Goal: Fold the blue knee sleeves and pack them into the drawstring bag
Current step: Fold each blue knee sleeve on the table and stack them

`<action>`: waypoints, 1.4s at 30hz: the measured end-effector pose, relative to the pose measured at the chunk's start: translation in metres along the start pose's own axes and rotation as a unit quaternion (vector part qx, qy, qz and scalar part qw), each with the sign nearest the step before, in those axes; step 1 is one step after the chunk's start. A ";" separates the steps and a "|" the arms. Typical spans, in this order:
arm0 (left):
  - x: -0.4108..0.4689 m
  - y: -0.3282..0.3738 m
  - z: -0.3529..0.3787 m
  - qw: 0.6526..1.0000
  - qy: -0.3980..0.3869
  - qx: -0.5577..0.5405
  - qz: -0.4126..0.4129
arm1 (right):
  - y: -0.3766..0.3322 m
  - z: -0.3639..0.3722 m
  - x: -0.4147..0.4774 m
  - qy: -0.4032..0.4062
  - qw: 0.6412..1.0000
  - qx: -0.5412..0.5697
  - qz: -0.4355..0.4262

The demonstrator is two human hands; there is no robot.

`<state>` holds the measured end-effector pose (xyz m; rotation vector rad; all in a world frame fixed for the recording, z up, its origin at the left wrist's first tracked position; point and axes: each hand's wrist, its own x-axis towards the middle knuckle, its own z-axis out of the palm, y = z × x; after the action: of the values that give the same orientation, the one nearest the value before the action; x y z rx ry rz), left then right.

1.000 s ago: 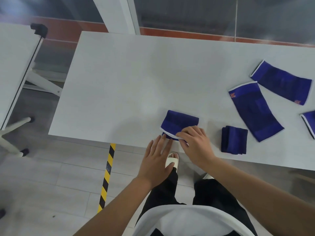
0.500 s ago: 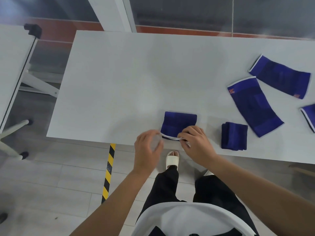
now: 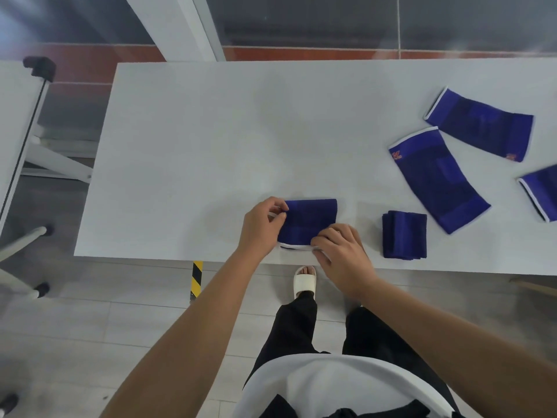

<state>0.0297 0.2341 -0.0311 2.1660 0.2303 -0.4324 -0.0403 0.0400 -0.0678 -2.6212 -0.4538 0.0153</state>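
A blue knee sleeve (image 3: 310, 220), folded in half, lies near the front edge of the white table (image 3: 229, 140). My left hand (image 3: 262, 226) pinches its upper left corner. My right hand (image 3: 340, 251) pinches its white-trimmed front edge at the lower right. A fully folded blue sleeve (image 3: 404, 235) sits just right of my right hand. Three flat, unfolded blue sleeves lie further right: one (image 3: 438, 179) angled in the middle, one (image 3: 482, 123) behind it, one (image 3: 541, 196) cut off by the frame edge. No drawstring bag is in view.
A second white table (image 3: 15, 122) stands to the left across a gap. The floor below the front edge carries a yellow-black tape strip (image 3: 196, 274). My sandalled foot (image 3: 305, 282) shows under the table edge.
My left hand has risen from below the table's front edge to the sleeve's upper left corner and pinched it. My right hand has stayed on the front edge.
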 end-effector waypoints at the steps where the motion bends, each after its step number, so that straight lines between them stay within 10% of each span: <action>1: -0.001 -0.002 0.003 1.000 0.005 0.026 0.017 | 0.000 0.000 -0.001 -0.001 1.000 -0.003 0.002; 9: -0.009 0.000 0.021 0.957 0.137 0.171 0.190 | -0.017 -0.027 0.026 0.019 0.996 -0.005 0.086; 12: -0.013 -0.001 0.036 0.937 0.065 0.254 0.230 | -0.018 -0.022 0.044 -0.078 0.986 -0.055 0.134; 24: -0.003 -0.019 0.041 0.887 -0.108 0.417 0.167 | 0.003 -0.005 0.044 -0.210 0.958 -0.132 0.144; 42: -0.003 -0.016 0.038 0.892 -0.073 0.424 0.140 | 0.016 -0.026 0.049 -0.260 0.955 -0.122 0.078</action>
<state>0.0131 0.2124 -0.0627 2.9357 -0.4423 -0.5979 0.0137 0.0304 -0.0484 -2.8760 -0.4392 0.7601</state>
